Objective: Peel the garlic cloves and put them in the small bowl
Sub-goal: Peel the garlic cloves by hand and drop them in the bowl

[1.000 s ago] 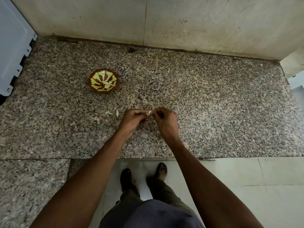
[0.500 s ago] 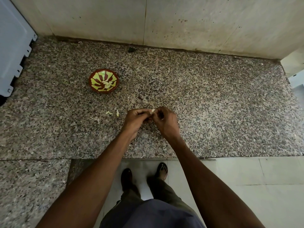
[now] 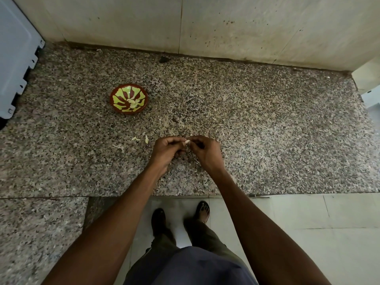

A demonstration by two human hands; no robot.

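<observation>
Both hands, left hand (image 3: 166,149) and right hand (image 3: 205,150), pinch one garlic clove (image 3: 187,141) above the tabletop (image 3: 267,130), apparently mid-peel; several peeled cloves (image 3: 133,102) already sit in the small bowl (image 3: 115,95)

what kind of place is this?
Probably a home kitchen: a speckled granite counter against a spattered tiled wall, tiled floor below. Both hands pinch a garlic clove near a small patterned bowl of peeled cloves.

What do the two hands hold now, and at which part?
A garlic clove, pinched between the fingertips of the left hand and right hand, one at each end.
</observation>
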